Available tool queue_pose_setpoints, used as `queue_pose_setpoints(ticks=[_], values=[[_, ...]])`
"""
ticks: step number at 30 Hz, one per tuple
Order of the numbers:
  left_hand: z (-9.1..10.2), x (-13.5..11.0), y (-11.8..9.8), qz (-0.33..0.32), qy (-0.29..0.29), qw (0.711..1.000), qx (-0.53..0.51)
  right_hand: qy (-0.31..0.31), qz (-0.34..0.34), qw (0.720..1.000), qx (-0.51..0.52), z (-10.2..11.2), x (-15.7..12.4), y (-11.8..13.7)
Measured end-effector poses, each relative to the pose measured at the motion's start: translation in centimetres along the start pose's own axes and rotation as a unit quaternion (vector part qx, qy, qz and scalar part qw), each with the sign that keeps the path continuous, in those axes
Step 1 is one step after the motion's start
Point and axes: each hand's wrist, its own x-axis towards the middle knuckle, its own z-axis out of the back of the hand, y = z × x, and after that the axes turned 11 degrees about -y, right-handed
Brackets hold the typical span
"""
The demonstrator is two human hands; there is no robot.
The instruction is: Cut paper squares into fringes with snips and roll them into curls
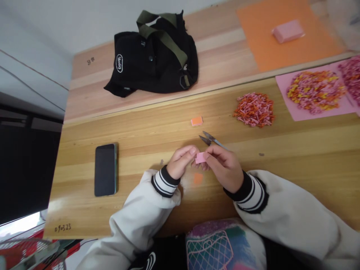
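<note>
Both hands meet over the middle of the wooden table (295, 150). My left hand (180, 161) and my right hand (225, 167) pinch a small folded pink paper piece (200, 158) between their fingertips. Small scissors (211, 139) stick out just beyond my right hand, their blades apart; whether the hand also holds them is unclear. A small orange paper square (198, 178) lies on the table under my hands. Another small orange piece (196, 121) lies farther out.
A black phone (105, 169) lies face up at left. A black bag (154, 56) sits at the back. A heap of pink and orange paper strips (254, 109) lies right of centre, more on a pink sheet (317, 92). An orange sheet (281, 48) carries a pink block (288, 30).
</note>
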Motion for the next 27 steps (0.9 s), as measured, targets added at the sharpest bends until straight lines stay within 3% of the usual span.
queue_pose_setpoints(ticks=[27], values=[[-0.4,0.0,-1.0,0.02,0.019,0.999,0.03,0.004,0.006,1.0,0.009,0.2,0.2,0.2]])
